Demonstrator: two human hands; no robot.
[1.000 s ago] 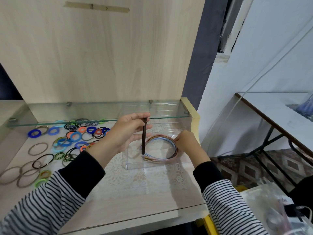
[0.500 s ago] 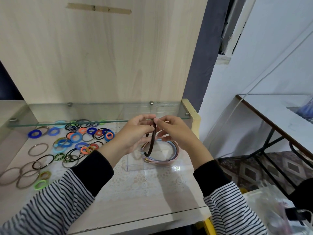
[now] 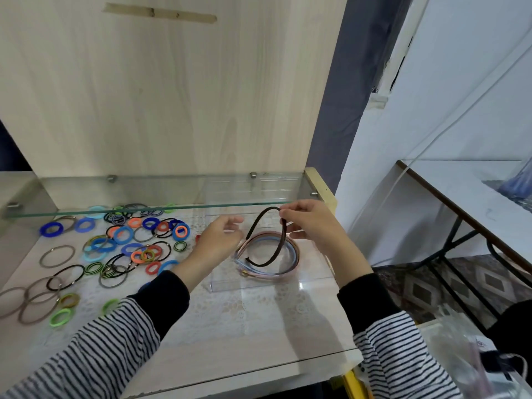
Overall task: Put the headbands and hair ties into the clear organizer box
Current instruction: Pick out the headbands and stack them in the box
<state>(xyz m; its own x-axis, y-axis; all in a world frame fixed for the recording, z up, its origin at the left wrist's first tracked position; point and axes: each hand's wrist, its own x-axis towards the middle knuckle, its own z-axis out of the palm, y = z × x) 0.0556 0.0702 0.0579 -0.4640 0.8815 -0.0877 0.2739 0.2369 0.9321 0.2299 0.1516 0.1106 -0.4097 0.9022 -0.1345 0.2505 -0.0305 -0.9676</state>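
My right hand (image 3: 313, 226) pinches the top of a dark brown headband (image 3: 280, 245) and holds it tilted over the clear organizer box (image 3: 227, 285). Its lower end dips among several pastel headbands (image 3: 290, 267) that lie inside the box. Just left of the dark headband, my left hand (image 3: 220, 239) hovers with fingers apart and holds nothing. Many coloured hair ties (image 3: 123, 234) lie scattered on the tabletop to the left of the box.
A glass shelf (image 3: 144, 194) runs across above the back of the table, in front of a wooden back panel. Larger brown and grey ties (image 3: 31, 300) lie at the far left. A second table (image 3: 472, 191) stands to the right, with a plastic bag (image 3: 466, 358) below.
The dark headband passed from my left hand to my right. My left hand let go and drew back left. The headband turned from upright to tilted over the box.
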